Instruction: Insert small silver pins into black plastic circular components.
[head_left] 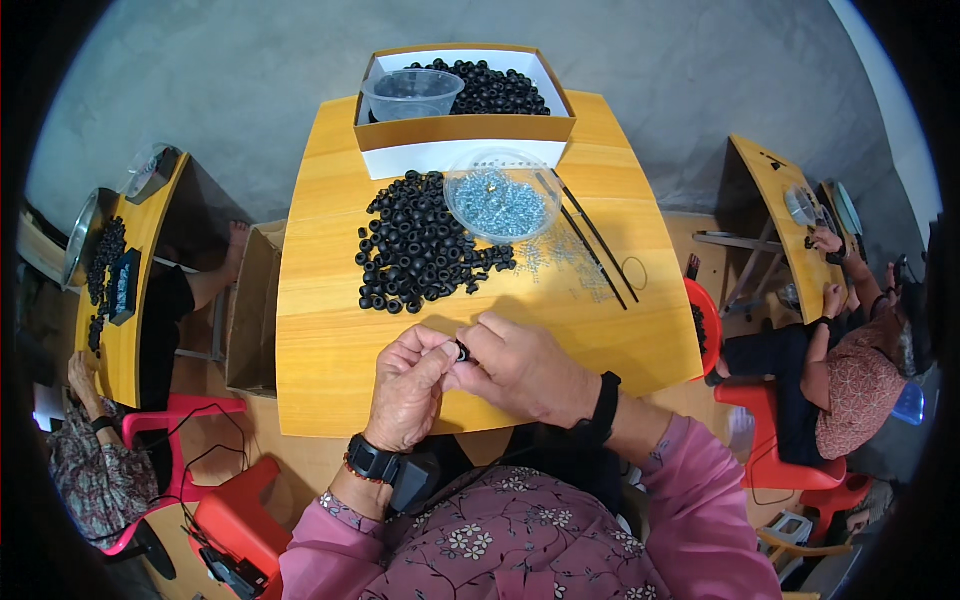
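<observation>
My left hand (pixel 408 385) and my right hand (pixel 525 368) meet above the near edge of the yellow wooden table (pixel 330 360). Both are closed, fingertips pinching one small black ring-shaped piece (pixel 462 351) between them. The fingers partly cover it, so its detail cannot be made out. Just beyond my hands lies a heap of similar black ring-shaped pieces (pixel 410 240). To its right, a clear round bowl (pixel 495 163) holds many tiny pale-blue, see-through pieces (pixel 500 208). More of these lie scattered beside two thin black rods (pixel 594 250).
At the far edge, a brown-and-white box (pixel 465 130) holds black pieces and a clear tub (pixel 412 97). A thin loop (pixel 635 272) lies right of the rods. A red basin (pixel 706 330) stands by the table's right edge. Other people sit at tables on both sides.
</observation>
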